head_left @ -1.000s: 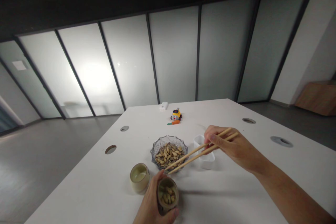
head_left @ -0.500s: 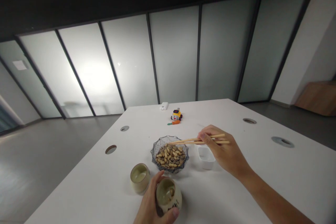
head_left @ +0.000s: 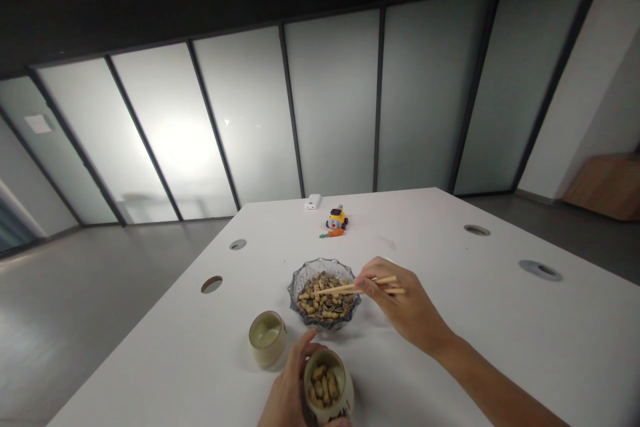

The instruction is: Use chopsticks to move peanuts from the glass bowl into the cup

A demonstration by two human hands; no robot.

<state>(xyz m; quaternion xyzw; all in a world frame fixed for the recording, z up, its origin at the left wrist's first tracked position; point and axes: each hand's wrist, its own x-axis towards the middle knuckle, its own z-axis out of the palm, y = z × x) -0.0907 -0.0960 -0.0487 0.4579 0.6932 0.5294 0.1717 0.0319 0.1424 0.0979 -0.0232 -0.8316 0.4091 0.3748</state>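
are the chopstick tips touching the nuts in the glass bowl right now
Cannot tell. In the head view the chopsticks in the right hand reach over the glass bowl, tips overlapping the nuts, but no contact or gap shows.

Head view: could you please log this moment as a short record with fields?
left hand: holds a beige ceramic cup of peanuts
right hand: holds wooden chopsticks, tips over the scalloped glass bowl of peanuts and sunflower seeds
beside: second beige cup, no nuts inside
far end: small yellow toy, orange carrot-shaped piece
surface: white table
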